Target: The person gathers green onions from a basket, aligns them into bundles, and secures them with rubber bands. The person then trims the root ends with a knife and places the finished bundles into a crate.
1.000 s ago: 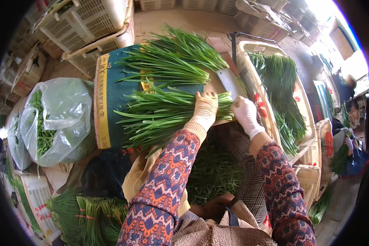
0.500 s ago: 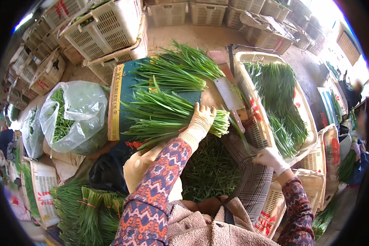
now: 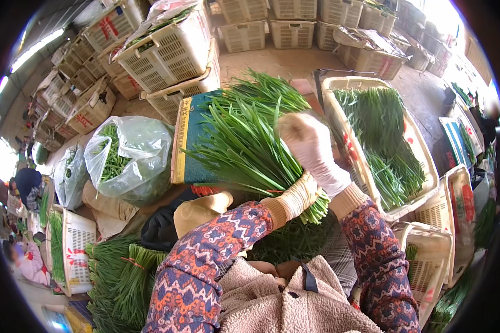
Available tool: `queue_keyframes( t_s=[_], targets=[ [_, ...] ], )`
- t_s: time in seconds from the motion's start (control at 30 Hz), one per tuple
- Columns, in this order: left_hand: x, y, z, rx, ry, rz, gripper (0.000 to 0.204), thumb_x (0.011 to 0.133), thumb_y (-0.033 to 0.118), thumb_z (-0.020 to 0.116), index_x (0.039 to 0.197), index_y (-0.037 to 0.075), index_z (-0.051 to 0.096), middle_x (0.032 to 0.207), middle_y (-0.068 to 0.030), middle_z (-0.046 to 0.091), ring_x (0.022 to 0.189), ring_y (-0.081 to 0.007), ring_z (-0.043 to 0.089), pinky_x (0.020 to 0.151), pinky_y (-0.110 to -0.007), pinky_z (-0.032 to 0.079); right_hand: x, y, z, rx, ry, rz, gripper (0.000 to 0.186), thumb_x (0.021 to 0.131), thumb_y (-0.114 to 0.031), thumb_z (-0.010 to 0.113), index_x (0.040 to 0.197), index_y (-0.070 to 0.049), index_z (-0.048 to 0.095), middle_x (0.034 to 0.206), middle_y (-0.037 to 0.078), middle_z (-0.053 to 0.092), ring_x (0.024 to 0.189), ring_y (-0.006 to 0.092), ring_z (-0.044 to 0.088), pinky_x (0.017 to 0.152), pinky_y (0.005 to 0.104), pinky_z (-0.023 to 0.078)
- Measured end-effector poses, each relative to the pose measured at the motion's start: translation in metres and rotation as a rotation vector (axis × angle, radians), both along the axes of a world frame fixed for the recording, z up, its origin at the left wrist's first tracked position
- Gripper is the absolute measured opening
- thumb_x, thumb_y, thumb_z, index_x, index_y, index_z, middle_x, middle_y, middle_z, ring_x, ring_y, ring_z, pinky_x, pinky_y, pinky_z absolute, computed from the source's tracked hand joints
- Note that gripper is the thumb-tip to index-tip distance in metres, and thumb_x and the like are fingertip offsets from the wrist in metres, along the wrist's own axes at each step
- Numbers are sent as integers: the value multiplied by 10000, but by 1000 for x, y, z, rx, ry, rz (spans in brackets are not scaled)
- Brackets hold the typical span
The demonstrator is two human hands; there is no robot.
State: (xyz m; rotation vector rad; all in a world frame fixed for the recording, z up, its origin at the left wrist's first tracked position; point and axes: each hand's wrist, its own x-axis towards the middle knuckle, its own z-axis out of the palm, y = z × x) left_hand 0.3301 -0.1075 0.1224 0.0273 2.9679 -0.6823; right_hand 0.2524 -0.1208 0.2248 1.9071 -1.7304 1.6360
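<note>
Bundling chives: one bunch in hand, more waiting.
Your left hand (image 3: 297, 197) and right hand (image 3: 311, 147) clamped the chive bunch (image 3: 244, 150); the right crate (image 3: 422, 166) held loose chives, finished bundles (image 3: 122, 277) lay near left.

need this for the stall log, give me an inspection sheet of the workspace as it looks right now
surface: teal mat with a yellow edge, mostly covered by greens
job's things: bunch of long green chives lying across the mat, cut ends toward the person
clutter: clear bag of greens; tray of loose chives on the right; tied bundles at lower left; pile of trimmings below the bunch
grippers: left hand, gloved, hidden under the stem end; right hand, gloved, lies on top of the bunch, blurred
cables: nothing seen
surroundings: stacked white crates behind; other people at the left and right edges
</note>
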Motion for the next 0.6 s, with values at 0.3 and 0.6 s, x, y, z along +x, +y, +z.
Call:
queue_keyframes(
  t_s=[0.3, 0.6],
  targets=[
    [-32, 42, -24, -160, -483, -139, 364, 904, 245, 464, 1215, 72, 542, 1142, -114, 600, 1108, -294, 548, 998, -550, 323, 14, 39, 5, 126, 529, 76, 73, 791, -133, 664, 855, -98, 655, 725, 77, 636, 607, 241, 641, 530, 336, 518],
    [-14, 57, -37, -157, -596, -87, 405, 882, 286, 498, 1227, 75, 527, 1184, -139, 579, 1141, -340, 520, 971, -565, 337, -3, 118, 91, 415, 402, 370, 335, 804, -377, 680, 738, -52, 636, 593, 100, 597, 528, 272, 601, 535, 358, 509]
  ],
)
